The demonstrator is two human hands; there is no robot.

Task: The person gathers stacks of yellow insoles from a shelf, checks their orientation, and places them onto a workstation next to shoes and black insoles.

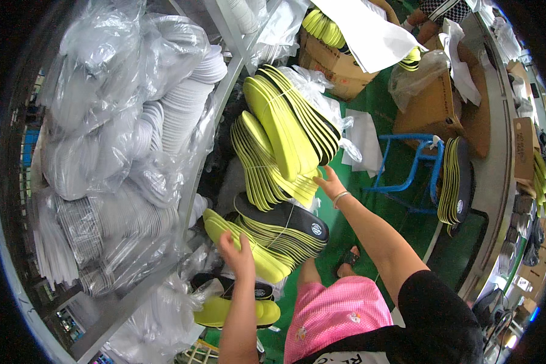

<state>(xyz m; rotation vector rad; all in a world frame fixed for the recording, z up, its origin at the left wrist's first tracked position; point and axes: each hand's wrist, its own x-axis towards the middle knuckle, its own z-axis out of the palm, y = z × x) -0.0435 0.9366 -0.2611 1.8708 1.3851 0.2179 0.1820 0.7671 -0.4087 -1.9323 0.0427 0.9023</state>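
Bundles of yellow-green insoles with black undersides are piled in front of me, tied with thin string. The top bundle [279, 121] lies slanted over a second bundle [258, 164]. Below these sits a bundle with black faces showing [285, 227], beside a yellow-green one [267, 264]. My left hand [238, 253], thumb and fingers apart, is at the side of that lower yellow-green bundle. With its fingers spread, my right hand [332, 185] reaches the near right end of the upper bundles; whether it touches them is hard to tell.
White insoles in clear plastic bags [133, 121] fill the metal rack [224, 79] on the left. A blue metal stool frame [412, 164] stands right, near another insole bundle [454, 188]. Cardboard boxes [428, 109] sit ahead. Another person's arm [428, 30] shows at the far right.
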